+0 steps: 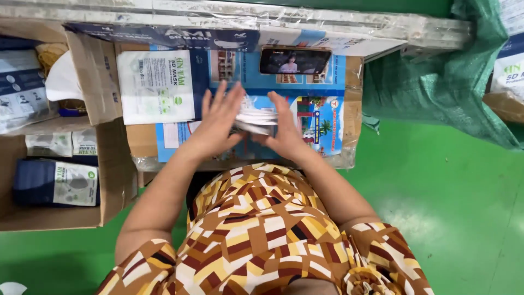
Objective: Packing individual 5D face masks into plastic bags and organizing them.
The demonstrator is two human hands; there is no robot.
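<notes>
patterned dress [256,229] nearest camera, brown, yellow and white. both forearms extended forward over green floor [447,186]. left hand [218,123] and right hand [284,128] pressed flat against opposite sides of white mask stack [255,117], fingers straight, stack clamped between palms. stack sits above blue printed sheet [327,117] on cardboard worktop. flat white packet [155,87] left of stack. phone [295,60] propped beyond, screen lit. cardboard box [117,180] with packed packets at far left.
</notes>
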